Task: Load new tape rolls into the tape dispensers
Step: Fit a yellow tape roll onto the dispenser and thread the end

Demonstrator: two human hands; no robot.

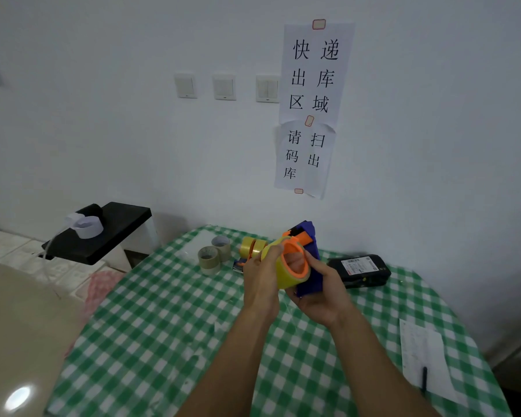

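Cores (208, 260) of brown card stand on the checked table (163, 326) well left of the dispenser (312, 255), with a spare yellow roll (253, 246) nearer it. Just left of the dispenser, the left hand (260, 278) curls thumb and fingers round the rim of the yellow tape roll (286, 282), which sits over the dispenser's orange hub (297, 251), held above the table. The roll looks light and stiff with a slick face, so its outer rim seems the safest hold. Its bore faces up toward the camera, and the dispenser's long axis runs away toward the wall. Beneath and right of the dispenser, the right hand (319, 296) wraps the blue body.
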